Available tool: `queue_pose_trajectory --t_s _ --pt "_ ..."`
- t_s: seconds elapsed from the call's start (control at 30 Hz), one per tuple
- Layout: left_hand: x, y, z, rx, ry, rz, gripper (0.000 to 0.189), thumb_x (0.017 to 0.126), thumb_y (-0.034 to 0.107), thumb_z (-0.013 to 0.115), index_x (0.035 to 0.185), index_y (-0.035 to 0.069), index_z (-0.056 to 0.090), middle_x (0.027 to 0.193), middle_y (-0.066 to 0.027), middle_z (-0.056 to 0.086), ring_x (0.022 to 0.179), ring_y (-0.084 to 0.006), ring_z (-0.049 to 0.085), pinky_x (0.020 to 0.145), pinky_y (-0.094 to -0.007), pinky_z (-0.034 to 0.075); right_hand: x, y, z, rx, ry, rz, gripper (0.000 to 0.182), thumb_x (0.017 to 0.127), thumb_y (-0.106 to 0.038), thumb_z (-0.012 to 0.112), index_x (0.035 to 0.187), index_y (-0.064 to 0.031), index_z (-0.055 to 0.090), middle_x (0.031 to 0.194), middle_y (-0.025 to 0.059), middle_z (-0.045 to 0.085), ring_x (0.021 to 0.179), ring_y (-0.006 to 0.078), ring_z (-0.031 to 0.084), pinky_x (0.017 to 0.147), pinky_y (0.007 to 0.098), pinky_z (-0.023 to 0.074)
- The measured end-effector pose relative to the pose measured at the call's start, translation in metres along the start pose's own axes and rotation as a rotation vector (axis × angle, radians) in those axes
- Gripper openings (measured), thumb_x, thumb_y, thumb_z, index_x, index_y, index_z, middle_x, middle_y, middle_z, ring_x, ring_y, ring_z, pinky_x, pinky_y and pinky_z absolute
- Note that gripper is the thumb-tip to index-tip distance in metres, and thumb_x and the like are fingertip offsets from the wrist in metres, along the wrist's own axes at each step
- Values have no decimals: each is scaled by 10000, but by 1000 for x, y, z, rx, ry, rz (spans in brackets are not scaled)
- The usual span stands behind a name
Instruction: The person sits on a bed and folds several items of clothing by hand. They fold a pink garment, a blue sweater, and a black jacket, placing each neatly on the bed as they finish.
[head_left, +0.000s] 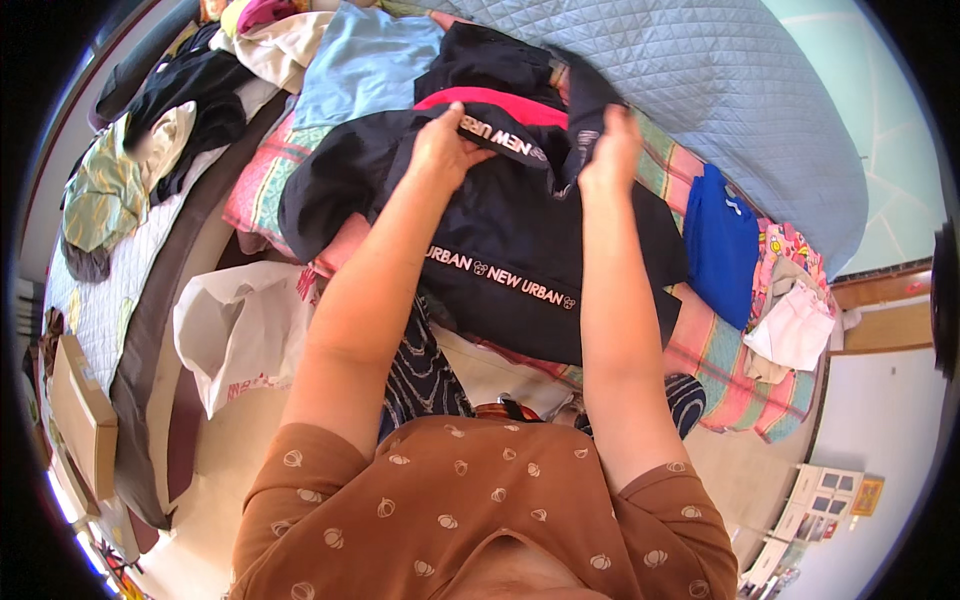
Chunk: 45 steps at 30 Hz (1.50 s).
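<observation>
A black garment (517, 225) with printed white lettering and a red-pink inner band lies spread on a plaid cloth (720, 360) before me. My left hand (442, 150) pinches the lettered edge of the garment between thumb and fingers, lifting it off the layer below. On the other side, my right hand (615, 146) grips a raised dark part of the same garment; its fingers are slightly blurred. A light blue cloth (367, 64) lies beyond my left hand. Folded blue clothing (720, 244) rests to the right of the garment, beside folded white clothing (795, 322).
A white plastic bag (240, 322) stands at the left near my forearm. Piled clothes (180, 97) lie on a quilted surface at the far left, above a cardboard box (86, 416). A blue quilted cover (675, 82) spreads beyond the plaid cloth.
</observation>
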<state>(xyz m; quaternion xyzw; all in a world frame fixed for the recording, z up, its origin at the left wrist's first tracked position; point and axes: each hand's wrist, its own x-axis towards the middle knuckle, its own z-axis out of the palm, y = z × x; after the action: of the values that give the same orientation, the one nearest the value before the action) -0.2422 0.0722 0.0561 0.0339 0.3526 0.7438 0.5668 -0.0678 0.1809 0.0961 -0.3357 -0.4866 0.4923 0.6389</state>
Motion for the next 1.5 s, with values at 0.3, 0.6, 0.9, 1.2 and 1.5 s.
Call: queue_pose_trajectory --t_s 0.3,0.6,0.9,1.2,1.5 --pt "22 24 -30 -28 -70 -40 363 1014 370 554 1225 75 574 1177 -128 671 1135 -345 631 1024 -593 450 -60 25 -137 781 452 641 397 1019 -304 495 1311 -41 551 1352 156 582 1240 340 557 1084 561 403" --pt "15 2 -5 -147 -218 -106 349 1025 228 463 1262 -15 545 1269 -208 624 1199 -382 589 1085 -590 405 -16 -18 -126 903 79 443 537 1075 -415 291 1382 -41 524 1429 136 544 1337 326 488 1150 523 342" --pt "29 -2 -22 -147 -59 -74 289 1029 199 486 1256 26 535 1265 -164 610 1202 -348 571 1100 -574 388 -47 41 -172 1023 395 653 456 1073 -365 363 1349 -51 546 1409 131 563 1321 339 506 1131 543 364" --pt "25 4 -25 -67 -114 -89 292 1024 168 475 1248 -18 502 1270 -198 590 1227 -365 547 1111 -569 376 -31 70 -221 912 301 515 503 1094 -353 263 1349 -14 533 1407 175 555 1320 334 512 1134 527 376" --pt "-54 65 -79 1381 430 1126 183 841 212 673 881 54 755 765 -94 726 682 -278 696 662 -354 544 -88 25 -203 -604 345 -21 479 950 -198 609 1373 -11 484 1466 208 443 1359 365 427 1132 493 328"
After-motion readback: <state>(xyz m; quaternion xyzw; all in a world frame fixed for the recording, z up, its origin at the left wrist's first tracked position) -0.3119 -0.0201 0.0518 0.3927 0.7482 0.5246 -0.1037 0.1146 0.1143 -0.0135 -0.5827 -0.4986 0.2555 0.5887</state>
